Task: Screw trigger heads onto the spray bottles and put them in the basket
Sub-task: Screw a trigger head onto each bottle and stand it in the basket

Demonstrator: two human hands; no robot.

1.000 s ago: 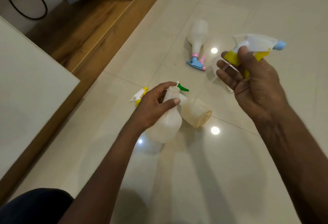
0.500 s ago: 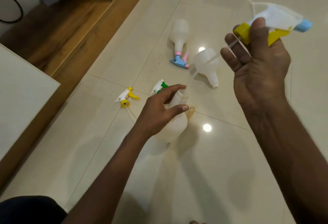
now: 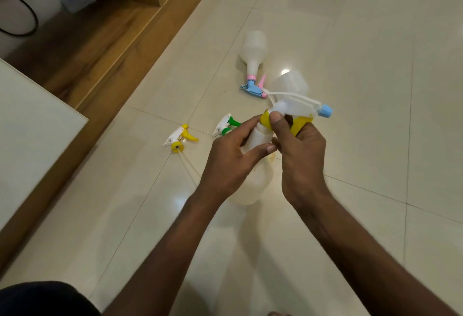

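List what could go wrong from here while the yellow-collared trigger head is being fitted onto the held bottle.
1. The right hand sets the trigger head on the bottle at a tilt; the yellow collar may cross-thread.
2. The left hand grips only the neck, so the bottle could twist or slip while turning.
3. The loose green trigger head and empty bottle lie close by on the floor; a hand might knock them away.
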